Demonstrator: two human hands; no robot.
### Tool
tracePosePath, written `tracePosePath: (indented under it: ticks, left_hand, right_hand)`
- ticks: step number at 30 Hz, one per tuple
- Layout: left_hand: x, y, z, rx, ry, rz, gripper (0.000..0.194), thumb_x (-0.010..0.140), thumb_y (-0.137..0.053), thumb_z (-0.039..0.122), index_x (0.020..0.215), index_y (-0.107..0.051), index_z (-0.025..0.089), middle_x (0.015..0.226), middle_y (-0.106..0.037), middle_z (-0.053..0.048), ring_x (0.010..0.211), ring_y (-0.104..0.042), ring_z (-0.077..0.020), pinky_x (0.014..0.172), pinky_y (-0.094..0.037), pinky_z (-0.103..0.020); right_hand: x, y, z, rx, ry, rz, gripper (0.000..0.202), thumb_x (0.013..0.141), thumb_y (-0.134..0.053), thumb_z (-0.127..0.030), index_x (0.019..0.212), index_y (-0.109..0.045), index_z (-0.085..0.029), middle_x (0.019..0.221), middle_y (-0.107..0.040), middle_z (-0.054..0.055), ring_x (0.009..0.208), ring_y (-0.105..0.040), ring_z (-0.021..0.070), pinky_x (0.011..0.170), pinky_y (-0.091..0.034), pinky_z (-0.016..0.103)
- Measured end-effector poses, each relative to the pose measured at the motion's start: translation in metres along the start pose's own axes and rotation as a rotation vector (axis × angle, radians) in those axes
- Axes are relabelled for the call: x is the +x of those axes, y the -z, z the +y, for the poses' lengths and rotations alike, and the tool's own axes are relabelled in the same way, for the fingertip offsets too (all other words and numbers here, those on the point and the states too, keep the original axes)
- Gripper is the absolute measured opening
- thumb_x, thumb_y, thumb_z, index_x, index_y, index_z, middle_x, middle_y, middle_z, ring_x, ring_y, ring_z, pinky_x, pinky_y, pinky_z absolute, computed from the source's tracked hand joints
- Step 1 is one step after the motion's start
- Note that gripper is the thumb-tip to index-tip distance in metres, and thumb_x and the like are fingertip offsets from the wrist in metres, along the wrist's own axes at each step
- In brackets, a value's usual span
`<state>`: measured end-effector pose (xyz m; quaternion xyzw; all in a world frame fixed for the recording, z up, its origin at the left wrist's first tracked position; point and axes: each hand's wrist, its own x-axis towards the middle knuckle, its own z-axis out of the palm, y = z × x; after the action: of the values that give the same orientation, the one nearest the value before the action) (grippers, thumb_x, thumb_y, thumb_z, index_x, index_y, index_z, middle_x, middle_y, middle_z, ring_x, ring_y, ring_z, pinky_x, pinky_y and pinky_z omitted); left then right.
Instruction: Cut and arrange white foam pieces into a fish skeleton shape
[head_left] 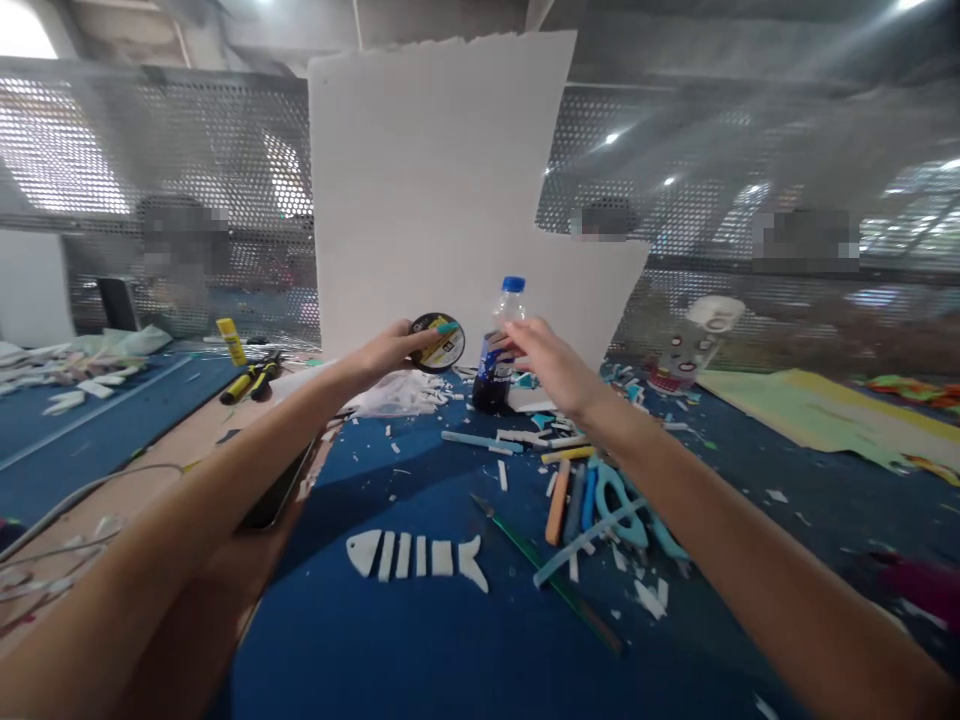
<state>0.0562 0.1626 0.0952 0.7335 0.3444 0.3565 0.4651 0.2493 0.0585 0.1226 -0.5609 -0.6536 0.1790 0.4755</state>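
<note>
My left hand (pixel 401 345) grips a round black tape roll (pixel 448 349) with a yellow and white label, held up near the middle. To its right, my right hand (pixel 538 355) is raised in front of a bottle (pixel 491 385) with dark liquid and a blue cap; whether its fingers touch the bottle or hold something small cannot be made out. Nearer to me, white foam pieces (pixel 416 556) lie in a row in the shape of a fish on the blue table (pixel 360 660). A green craft knife (pixel 555 580) lies beside them.
Light-blue scissors (pixel 621 505), an orange stick (pixel 556 502) and foam scraps lie right of centre. A phone (pixel 274 495), yellow-black pliers (pixel 251 382) and a glue stick (pixel 231 341) are at left. Behind stands a white board (pixel 435 180); a cup (pixel 679 350) is at right.
</note>
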Motion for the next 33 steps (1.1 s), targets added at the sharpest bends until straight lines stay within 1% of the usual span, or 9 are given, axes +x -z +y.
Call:
tracePosePath:
  ticks: [3, 6, 12, 18, 21, 23, 25, 27, 33]
  left_hand:
    - [-0.009, 0.005, 0.012, -0.132, -0.006, -0.034, 0.045, 0.083, -0.056, 0.047, 0.110, -0.060, 0.012, 0.110, -0.067, -0.015, 0.104, -0.064, -0.0252, 0.086, -0.053, -0.034]
    - [-0.017, 0.003, 0.020, -0.208, 0.015, -0.045, 0.039, 0.085, -0.054, 0.044, 0.105, -0.063, 0.011, 0.107, -0.069, -0.014, 0.103, -0.064, -0.0247, 0.086, -0.054, -0.033]
    - [-0.025, -0.006, 0.029, -0.551, 0.159, -0.059, 0.027, 0.090, -0.052, 0.039, 0.102, -0.063, 0.017, 0.097, -0.071, -0.007, 0.086, -0.067, -0.0191, 0.077, -0.056, -0.030]
    - [-0.026, -0.016, 0.028, -0.573, 0.125, -0.039, 0.027, 0.093, -0.048, 0.038, 0.105, -0.061, 0.018, 0.095, -0.070, -0.004, 0.085, -0.066, -0.0170, 0.083, -0.054, -0.030]
    - [-0.026, -0.020, 0.027, -0.553, 0.132, 0.009, 0.030, 0.092, -0.049, 0.041, 0.108, -0.060, 0.018, 0.099, -0.069, -0.005, 0.092, -0.065, -0.0189, 0.088, -0.053, -0.033]
    - [-0.026, -0.021, 0.027, -0.546, 0.131, 0.026, 0.035, 0.092, -0.049, 0.044, 0.112, -0.058, 0.017, 0.102, -0.068, -0.006, 0.097, -0.065, -0.0210, 0.090, -0.053, -0.035]
    - [-0.025, -0.021, 0.025, -0.542, 0.129, 0.035, 0.042, 0.091, -0.049, 0.048, 0.117, -0.056, 0.017, 0.103, -0.069, -0.008, 0.100, -0.064, -0.0237, 0.091, -0.053, -0.037]
    - [-0.025, -0.020, 0.024, -0.542, 0.135, 0.046, 0.048, 0.090, -0.050, 0.051, 0.121, -0.054, 0.015, 0.103, -0.069, -0.011, 0.101, -0.063, -0.0260, 0.089, -0.054, -0.038]
    - [-0.019, -0.019, 0.018, -0.575, 0.176, 0.128, 0.052, 0.091, -0.047, 0.051, 0.127, -0.051, 0.014, 0.101, -0.069, -0.011, 0.098, -0.065, -0.0238, 0.085, -0.056, -0.034]
  right_hand:
    - [0.019, -0.014, 0.004, 0.207, -0.046, -0.017, 0.046, 0.085, -0.039, -0.066, 0.092, -0.055, -0.024, 0.099, -0.062, 0.009, 0.103, -0.059, 0.0258, 0.090, -0.048, 0.044]
    - [0.022, -0.028, 0.014, 0.432, -0.173, -0.055, 0.052, 0.079, -0.044, -0.074, 0.093, -0.058, -0.025, 0.093, -0.063, 0.007, 0.103, -0.060, 0.0245, 0.090, -0.048, 0.040]
    - [0.012, -0.033, 0.019, 0.628, -0.396, -0.416, 0.079, 0.077, -0.020, -0.086, 0.082, -0.062, -0.019, 0.083, -0.070, 0.014, 0.076, -0.068, 0.0246, 0.080, -0.054, 0.041]
    - [0.005, -0.039, 0.013, 0.595, -0.473, -0.614, 0.098, 0.071, 0.002, -0.088, 0.068, -0.063, -0.015, 0.074, -0.070, 0.018, 0.062, -0.069, 0.0254, 0.066, -0.056, 0.042]
    - [0.003, -0.047, 0.017, 0.447, -0.354, -0.484, 0.094, 0.072, -0.003, -0.089, 0.065, -0.064, -0.017, 0.059, -0.065, 0.014, 0.045, -0.061, 0.0216, 0.049, -0.053, 0.040]
    - [0.001, -0.053, 0.022, 0.287, -0.176, -0.286, 0.084, 0.079, -0.012, -0.084, 0.055, -0.060, -0.019, 0.047, -0.058, 0.009, 0.038, -0.055, 0.0176, 0.043, -0.049, 0.036]
    - [-0.001, -0.055, 0.028, 0.135, -0.012, -0.092, 0.076, 0.087, -0.018, -0.075, 0.042, -0.051, -0.023, 0.039, -0.050, 0.006, 0.036, -0.051, 0.0143, 0.046, -0.049, 0.033]
    - [-0.001, -0.055, 0.032, 0.047, 0.055, 0.024, 0.073, 0.093, -0.021, -0.066, 0.035, -0.041, -0.025, 0.033, -0.042, 0.003, 0.035, -0.047, 0.0125, 0.052, -0.049, 0.032]
    - [0.006, -0.046, 0.034, 0.089, 0.080, 0.004, 0.063, 0.097, -0.028, -0.053, 0.042, -0.037, -0.025, 0.032, -0.037, -0.002, 0.030, -0.039, 0.0101, 0.039, -0.038, 0.028]
